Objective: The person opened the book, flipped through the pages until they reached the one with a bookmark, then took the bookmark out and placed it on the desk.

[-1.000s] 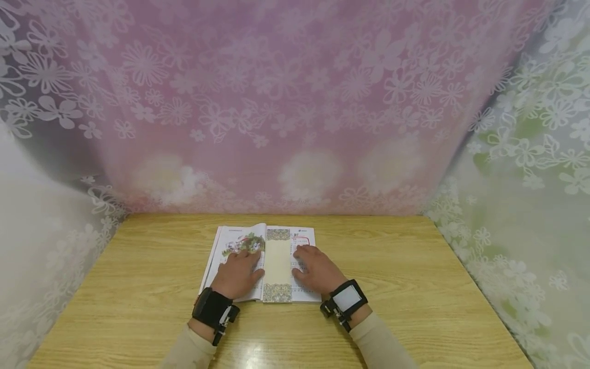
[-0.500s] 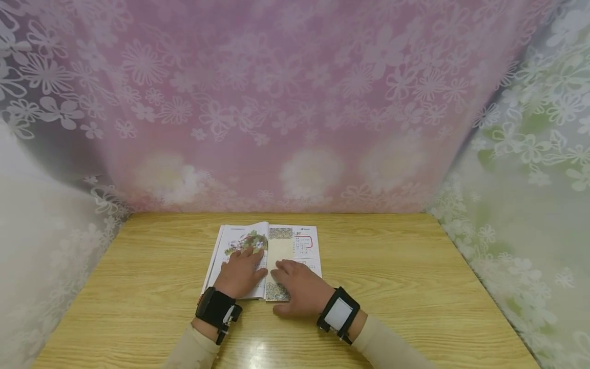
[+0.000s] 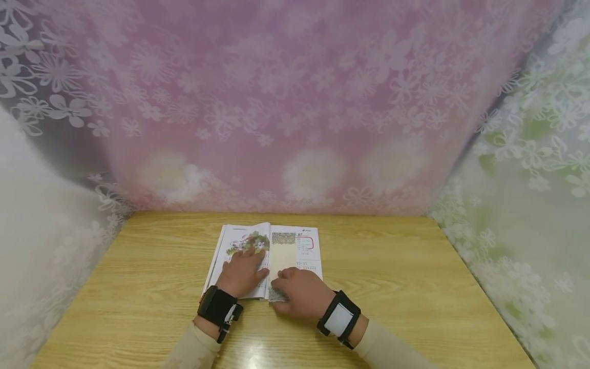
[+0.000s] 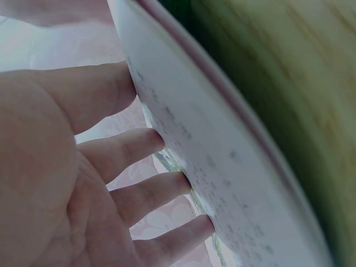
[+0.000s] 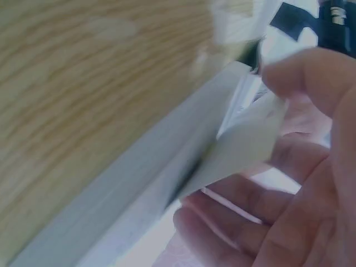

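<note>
An open book (image 3: 310, 258) lies on the table, with a flower picture on its left page. Along its inner fold, on the right page, is a long cream bookmark (image 3: 283, 254) with grey patterned ends. My right hand (image 3: 306, 294) pinches the near end of the bookmark between thumb and fingers. In the right wrist view, that end of the bookmark (image 5: 245, 142) is bent up off the page. My left hand (image 3: 240, 275) rests on the left page. Its spread fingers (image 4: 153, 192) touch the printed page (image 4: 194, 139) in the left wrist view.
The wood-grain table (image 3: 392, 271) extends on both sides of the book. A pink floral curtain (image 3: 295, 102) hangs behind it, and pale floral sheets (image 3: 530, 205) border the sides. Each wrist wears a black strap (image 3: 339, 319).
My right hand has moved left and nearer from the right page onto the bookmark's near end and gripped it. The bookmark has shifted slightly toward me. The left hand stays on its page.
</note>
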The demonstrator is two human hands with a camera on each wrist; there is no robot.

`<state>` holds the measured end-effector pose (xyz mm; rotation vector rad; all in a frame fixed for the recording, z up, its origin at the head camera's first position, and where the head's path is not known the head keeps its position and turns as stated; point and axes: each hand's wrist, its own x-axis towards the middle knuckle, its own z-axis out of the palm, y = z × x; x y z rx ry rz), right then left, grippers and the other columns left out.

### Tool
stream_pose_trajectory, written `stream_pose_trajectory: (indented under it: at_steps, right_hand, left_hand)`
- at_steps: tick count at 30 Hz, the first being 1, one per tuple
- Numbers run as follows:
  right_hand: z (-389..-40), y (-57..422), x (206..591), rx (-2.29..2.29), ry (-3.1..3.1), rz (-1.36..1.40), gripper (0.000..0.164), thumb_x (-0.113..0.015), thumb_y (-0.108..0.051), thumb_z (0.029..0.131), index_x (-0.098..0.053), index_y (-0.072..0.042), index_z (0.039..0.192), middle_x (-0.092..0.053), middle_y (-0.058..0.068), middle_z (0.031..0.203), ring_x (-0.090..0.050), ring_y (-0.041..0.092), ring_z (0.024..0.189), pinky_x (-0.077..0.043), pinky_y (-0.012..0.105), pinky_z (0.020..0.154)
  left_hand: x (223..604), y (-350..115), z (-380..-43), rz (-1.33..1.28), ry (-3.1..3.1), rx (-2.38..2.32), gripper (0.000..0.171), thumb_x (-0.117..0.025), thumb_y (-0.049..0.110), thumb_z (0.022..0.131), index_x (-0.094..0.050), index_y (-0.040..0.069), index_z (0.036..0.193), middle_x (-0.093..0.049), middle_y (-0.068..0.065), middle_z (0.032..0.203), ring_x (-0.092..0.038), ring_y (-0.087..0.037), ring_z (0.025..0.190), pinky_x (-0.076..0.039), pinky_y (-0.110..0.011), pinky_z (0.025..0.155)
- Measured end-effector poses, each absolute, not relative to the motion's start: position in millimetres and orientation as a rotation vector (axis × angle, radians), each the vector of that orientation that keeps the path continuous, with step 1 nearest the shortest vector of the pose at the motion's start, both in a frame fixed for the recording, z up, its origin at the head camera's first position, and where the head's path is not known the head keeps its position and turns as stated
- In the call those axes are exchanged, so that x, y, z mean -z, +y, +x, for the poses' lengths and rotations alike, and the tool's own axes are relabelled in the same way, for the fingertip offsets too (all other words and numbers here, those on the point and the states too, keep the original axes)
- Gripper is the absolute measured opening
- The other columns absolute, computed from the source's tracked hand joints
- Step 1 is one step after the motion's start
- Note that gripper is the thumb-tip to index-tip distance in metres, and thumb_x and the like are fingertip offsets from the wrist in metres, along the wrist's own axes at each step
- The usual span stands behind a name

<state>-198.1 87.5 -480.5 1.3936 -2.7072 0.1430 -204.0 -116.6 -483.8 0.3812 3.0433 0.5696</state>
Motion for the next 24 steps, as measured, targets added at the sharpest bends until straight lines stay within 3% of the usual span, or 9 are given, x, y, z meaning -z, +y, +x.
stream_pose_trajectory:
  at_steps: [4, 10, 17, 24]
  right_hand:
    - [-191, 96, 476, -0.262, -2.644, 1.453, 0.011, -0.061, -0.031, 0.091, -0.071, -0.025, 0.091, -0.058, -0.016, 0.079, -0.05, -0.002, 0.066, -0.041, 0.017, 0.055]
    - [-178, 109, 456, -0.482, -2.526, 1.502, 0.02, -0.058, -0.018, 0.095, -0.063, -0.024, 0.076, -0.046, -0.02, 0.066, -0.041, -0.006, 0.056, -0.033, 0.011, 0.052]
    - [-171, 139, 426, -0.906, -2.371, 1.133, 0.017, -0.056, -0.014, 0.097, -0.072, -0.015, 0.093, -0.065, -0.011, 0.082, -0.049, -0.003, 0.058, -0.04, 0.01, 0.052]
    - [-187, 183, 405, -1.071, -2.099, 0.774, 0.025, -0.058, -0.002, 0.094, -0.071, -0.007, 0.115, -0.07, 0.002, 0.092, -0.06, 0.008, 0.062, -0.042, 0.015, 0.05]
  left_hand:
    - [487, -114, -204, 0.4, 3.043, -0.549, 0.056, -0.055, 0.041, 0.097, -0.047, 0.014, 0.145, -0.041, -0.017, 0.145, -0.038, -0.048, 0.128, -0.034, -0.069, 0.089]
    - [486, -115, -206, 0.426, 3.066, -0.529, 0.055, -0.054, 0.04, 0.098, -0.047, 0.013, 0.145, -0.041, -0.018, 0.145, -0.038, -0.048, 0.127, -0.035, -0.068, 0.088]
    - [482, -117, -204, 0.434, 3.043, -0.554, 0.054, -0.053, 0.039, 0.098, -0.047, 0.012, 0.145, -0.04, -0.019, 0.145, -0.038, -0.048, 0.127, -0.033, -0.069, 0.089]
    - [481, -118, -202, 0.414, 3.029, -0.539, 0.053, -0.052, 0.038, 0.099, -0.046, 0.012, 0.145, -0.038, -0.018, 0.147, -0.035, -0.048, 0.129, -0.031, -0.07, 0.09]
